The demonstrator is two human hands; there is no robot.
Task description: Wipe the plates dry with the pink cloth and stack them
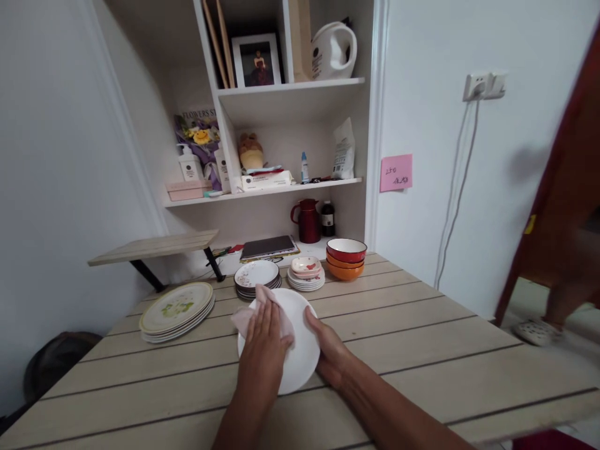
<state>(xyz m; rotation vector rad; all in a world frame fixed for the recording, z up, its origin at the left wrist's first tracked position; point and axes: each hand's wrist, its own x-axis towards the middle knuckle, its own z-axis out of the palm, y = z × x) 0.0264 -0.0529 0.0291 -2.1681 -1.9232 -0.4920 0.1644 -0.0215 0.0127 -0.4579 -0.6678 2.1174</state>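
A plain white plate (304,350) is tilted toward me above the front part of the table. My right hand (334,351) grips its right rim, thumb on the upper face and the other fingers hidden underneath. Across the plate's left half lies a pale pink cloth (269,295), with one corner sticking out past the rim. My left hand (266,334) presses that cloth against the plate with its fingers close together. Just beyond the plate stands a stack of dark-rimmed plates (257,275).
On the slatted table (422,337) are yellow-rimmed plates (178,309) at left, small dishes (306,275) and stacked bowls (345,259) at the back. A raised wooden stand (154,245) is back left. Behind them, a shelf holds a red jug (308,222). A person's leg (565,294) shows far right.
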